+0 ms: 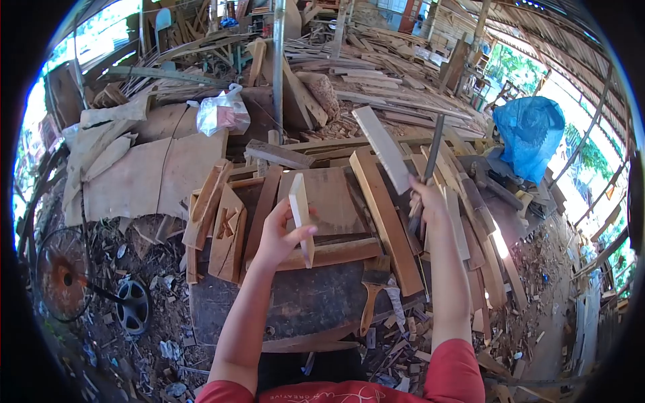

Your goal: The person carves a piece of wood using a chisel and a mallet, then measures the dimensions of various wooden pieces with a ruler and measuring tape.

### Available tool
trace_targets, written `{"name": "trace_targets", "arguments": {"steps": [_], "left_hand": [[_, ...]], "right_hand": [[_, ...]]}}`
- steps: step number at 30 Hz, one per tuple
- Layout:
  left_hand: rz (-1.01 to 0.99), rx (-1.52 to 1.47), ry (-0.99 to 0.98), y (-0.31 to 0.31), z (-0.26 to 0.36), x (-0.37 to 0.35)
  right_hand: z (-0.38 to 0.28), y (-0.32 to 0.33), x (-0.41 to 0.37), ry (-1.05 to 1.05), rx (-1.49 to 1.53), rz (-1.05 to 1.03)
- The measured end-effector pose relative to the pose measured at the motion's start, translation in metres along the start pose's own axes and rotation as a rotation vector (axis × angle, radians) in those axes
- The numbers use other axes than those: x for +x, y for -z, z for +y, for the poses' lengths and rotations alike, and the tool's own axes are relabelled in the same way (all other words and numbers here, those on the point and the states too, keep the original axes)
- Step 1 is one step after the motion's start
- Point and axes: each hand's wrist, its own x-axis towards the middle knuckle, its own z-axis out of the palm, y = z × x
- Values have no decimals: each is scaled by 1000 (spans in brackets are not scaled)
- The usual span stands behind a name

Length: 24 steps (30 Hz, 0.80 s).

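Note:
Upright in my left hand (284,235) is a short pale wooden piece (300,211), its narrow edge facing me, with my thumb across its near side. My right hand (425,199) is closed around a long flat wooden strip (381,149) that slants up to the left, and a dark thin bar (435,144) rises beside it from the same hand. Under both hands lie brown planks (384,218) on a dark worktop (289,302). A brush with a wooden handle (370,302) rests at the worktop's front edge.
A fan (65,275) stands at the left. Behind are a white plastic bag (224,114), a metal post (278,67) and heaps of scrap boards (376,74). A blue plastic bag (531,134) is at the back right. Wood scraps litter the ground.

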Motion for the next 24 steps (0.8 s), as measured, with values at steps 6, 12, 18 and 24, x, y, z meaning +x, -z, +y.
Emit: {"name": "trace_targets", "arguments": {"steps": [6, 12, 18, 24], "left_hand": [[1, 46, -46, -1, -1, -1], [-4, -81, -124, 3, -9, -11], [83, -290, -106, 13, -17, -20], [102, -196, -30, 13, -7, -21]], "right_hand": [[53, -51, -81, -118, 202, -397], [88, -76, -115, -252, 299, -624], [106, -89, -121, -324, 130, -518], [113, -98, -110, -347, 0, -522]]}}
